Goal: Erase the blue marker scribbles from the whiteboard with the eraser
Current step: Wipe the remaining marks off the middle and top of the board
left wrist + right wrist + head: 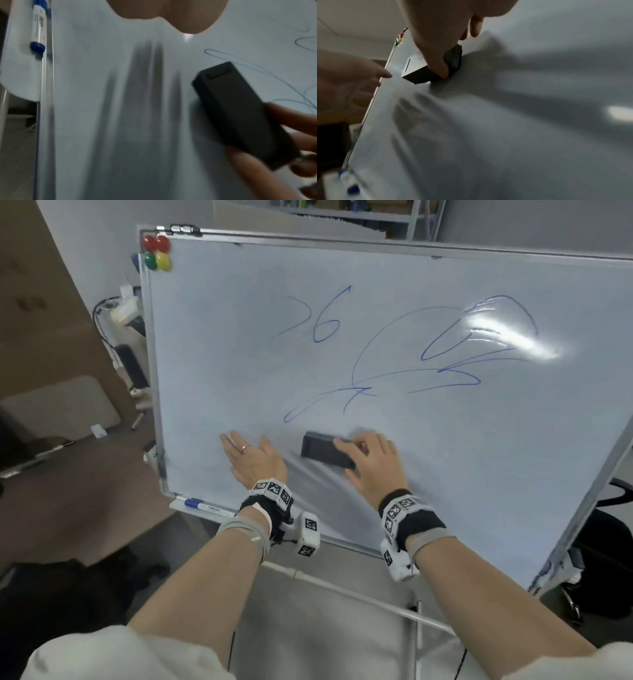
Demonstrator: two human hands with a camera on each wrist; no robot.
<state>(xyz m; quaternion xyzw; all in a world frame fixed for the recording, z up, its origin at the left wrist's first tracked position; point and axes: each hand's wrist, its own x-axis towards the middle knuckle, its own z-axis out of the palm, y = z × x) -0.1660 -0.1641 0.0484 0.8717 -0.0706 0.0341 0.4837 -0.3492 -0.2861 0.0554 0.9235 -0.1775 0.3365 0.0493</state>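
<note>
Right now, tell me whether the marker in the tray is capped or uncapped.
Capped. The marker lies in the tray with its blue cap on, also seen from the left wrist.

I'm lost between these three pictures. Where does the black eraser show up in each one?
Head view: the black eraser lies low on the whiteboard, under the right hand, beneath the scribbles.
Left wrist view: right of centre, slanting, fingers round its lower end.
Right wrist view: upper middle, pinched against the board by the thumb.
Shared landmark: the blue-capped marker in the tray, seen at top left and bottom left.
</note>
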